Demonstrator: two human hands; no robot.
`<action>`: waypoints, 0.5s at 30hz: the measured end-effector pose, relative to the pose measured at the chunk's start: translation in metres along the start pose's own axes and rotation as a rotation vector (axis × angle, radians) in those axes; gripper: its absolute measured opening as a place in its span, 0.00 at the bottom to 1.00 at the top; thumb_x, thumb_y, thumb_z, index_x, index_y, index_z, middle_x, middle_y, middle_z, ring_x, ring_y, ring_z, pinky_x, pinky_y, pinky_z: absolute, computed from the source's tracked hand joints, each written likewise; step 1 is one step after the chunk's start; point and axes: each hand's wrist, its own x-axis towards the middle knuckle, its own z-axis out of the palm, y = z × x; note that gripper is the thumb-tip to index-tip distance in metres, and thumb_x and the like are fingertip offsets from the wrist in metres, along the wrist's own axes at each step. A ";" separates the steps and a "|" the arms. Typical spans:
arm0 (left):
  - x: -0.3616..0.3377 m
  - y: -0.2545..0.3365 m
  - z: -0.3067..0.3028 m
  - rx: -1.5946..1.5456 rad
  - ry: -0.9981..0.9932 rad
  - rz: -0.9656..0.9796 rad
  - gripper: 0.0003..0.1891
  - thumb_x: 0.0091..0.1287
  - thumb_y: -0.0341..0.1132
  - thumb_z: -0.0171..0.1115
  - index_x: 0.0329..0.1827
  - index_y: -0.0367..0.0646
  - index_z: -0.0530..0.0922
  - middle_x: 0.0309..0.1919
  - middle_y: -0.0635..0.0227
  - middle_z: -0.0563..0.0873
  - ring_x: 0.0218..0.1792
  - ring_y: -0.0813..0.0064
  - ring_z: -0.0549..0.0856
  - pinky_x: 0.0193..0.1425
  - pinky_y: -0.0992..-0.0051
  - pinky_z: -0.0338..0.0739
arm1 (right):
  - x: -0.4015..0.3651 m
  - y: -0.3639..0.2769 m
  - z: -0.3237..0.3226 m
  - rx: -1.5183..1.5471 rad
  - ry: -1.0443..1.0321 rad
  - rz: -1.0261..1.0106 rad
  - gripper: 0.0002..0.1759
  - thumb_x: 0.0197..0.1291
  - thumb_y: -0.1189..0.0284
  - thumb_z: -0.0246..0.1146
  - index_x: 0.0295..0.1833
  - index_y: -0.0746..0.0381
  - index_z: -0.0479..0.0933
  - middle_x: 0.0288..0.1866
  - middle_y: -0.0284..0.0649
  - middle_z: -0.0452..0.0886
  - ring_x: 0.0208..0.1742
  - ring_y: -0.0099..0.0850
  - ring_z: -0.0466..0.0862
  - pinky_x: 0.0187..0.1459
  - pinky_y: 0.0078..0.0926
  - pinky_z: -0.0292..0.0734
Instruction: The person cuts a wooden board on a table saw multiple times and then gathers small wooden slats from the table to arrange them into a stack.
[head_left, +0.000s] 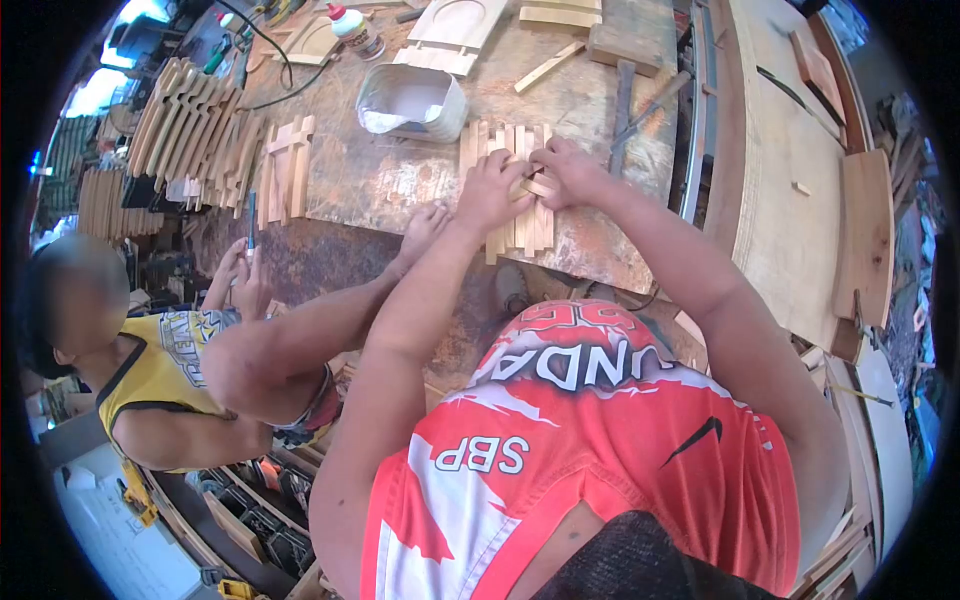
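Both my hands are over a row of narrow wooden slats [519, 232] at the near edge of the workbench. My left hand [495, 190] has its fingers bent round a small pale wooden piece [541, 185] on top of the slats. From the other side, my right hand [568, 172] closes its fingers on the same piece. The fingertips of both hands nearly meet, and they hide part of the piece. Behind my hands, more slat ends stick out.
A whitish tub [412, 103], a glue bottle [355, 32] and a mallet [623, 90] lie on the workbench [380, 185]. Stacked wooden parts [190, 120] stand at the left. A seated person [160, 385] holds a tool at the left, one foot near my left arm.
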 end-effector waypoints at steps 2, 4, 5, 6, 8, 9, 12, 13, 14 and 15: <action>0.001 0.002 0.001 0.011 -0.002 -0.018 0.26 0.53 0.43 0.76 0.57 0.52 0.81 0.61 0.55 0.75 0.60 0.52 0.77 0.65 0.56 0.74 | -0.008 0.001 0.005 0.053 0.057 0.046 0.43 0.37 0.64 0.81 0.64 0.52 0.73 0.64 0.48 0.70 0.66 0.49 0.72 0.66 0.41 0.73; 0.000 0.002 0.005 -0.003 0.016 -0.035 0.25 0.54 0.43 0.76 0.55 0.52 0.82 0.61 0.54 0.75 0.60 0.51 0.77 0.65 0.56 0.74 | -0.017 0.004 0.010 0.108 0.111 0.087 0.43 0.37 0.65 0.80 0.64 0.52 0.73 0.64 0.48 0.70 0.67 0.49 0.72 0.66 0.41 0.73; -0.001 0.004 0.005 -0.019 0.036 -0.053 0.24 0.54 0.43 0.76 0.54 0.51 0.82 0.61 0.54 0.75 0.60 0.51 0.77 0.65 0.56 0.74 | -0.021 0.006 0.012 0.153 0.157 0.181 0.42 0.38 0.66 0.80 0.64 0.52 0.73 0.63 0.48 0.70 0.67 0.49 0.72 0.67 0.41 0.72; -0.001 0.006 0.006 -0.016 0.034 -0.055 0.24 0.54 0.43 0.76 0.54 0.51 0.82 0.61 0.54 0.75 0.60 0.51 0.77 0.65 0.56 0.74 | -0.025 0.009 0.013 0.198 0.202 0.275 0.41 0.38 0.67 0.79 0.64 0.53 0.74 0.63 0.48 0.70 0.67 0.49 0.72 0.67 0.41 0.72; 0.000 0.014 0.009 -0.114 0.085 -0.079 0.23 0.55 0.43 0.76 0.53 0.50 0.83 0.60 0.53 0.76 0.61 0.51 0.77 0.66 0.55 0.74 | -0.036 0.018 0.013 0.181 0.254 0.271 0.40 0.39 0.68 0.79 0.63 0.53 0.74 0.62 0.47 0.71 0.66 0.48 0.73 0.67 0.41 0.72; 0.003 0.022 0.011 -0.160 0.066 -0.104 0.22 0.56 0.44 0.75 0.53 0.50 0.83 0.58 0.52 0.77 0.62 0.50 0.76 0.67 0.54 0.72 | -0.037 0.025 0.012 0.161 0.304 0.262 0.39 0.39 0.69 0.78 0.62 0.54 0.74 0.62 0.47 0.72 0.65 0.48 0.73 0.67 0.41 0.71; 0.004 0.055 0.018 -0.234 0.034 0.014 0.23 0.56 0.47 0.73 0.54 0.51 0.83 0.58 0.53 0.77 0.63 0.49 0.75 0.68 0.52 0.71 | -0.028 0.061 0.026 0.133 0.464 0.141 0.36 0.41 0.70 0.77 0.60 0.56 0.74 0.59 0.47 0.74 0.61 0.48 0.75 0.65 0.42 0.71; 0.003 0.066 0.023 -0.301 -0.010 0.052 0.23 0.55 0.47 0.73 0.54 0.51 0.82 0.58 0.53 0.77 0.63 0.49 0.75 0.68 0.52 0.70 | -0.024 0.069 0.027 0.116 0.486 0.110 0.35 0.41 0.70 0.77 0.59 0.57 0.74 0.57 0.47 0.75 0.60 0.48 0.75 0.64 0.43 0.72; 0.001 0.076 0.031 -0.292 0.009 0.099 0.23 0.55 0.47 0.72 0.53 0.51 0.82 0.58 0.53 0.77 0.63 0.49 0.75 0.68 0.52 0.70 | -0.021 0.073 0.023 0.108 0.494 0.144 0.35 0.41 0.70 0.77 0.59 0.57 0.74 0.57 0.47 0.75 0.60 0.48 0.75 0.64 0.42 0.72; -0.001 0.084 0.038 -0.287 0.025 0.152 0.22 0.54 0.46 0.72 0.52 0.51 0.82 0.57 0.54 0.77 0.63 0.50 0.75 0.67 0.52 0.70 | -0.021 0.077 0.017 0.096 0.503 0.183 0.35 0.41 0.70 0.77 0.59 0.57 0.74 0.56 0.46 0.75 0.60 0.48 0.75 0.63 0.42 0.73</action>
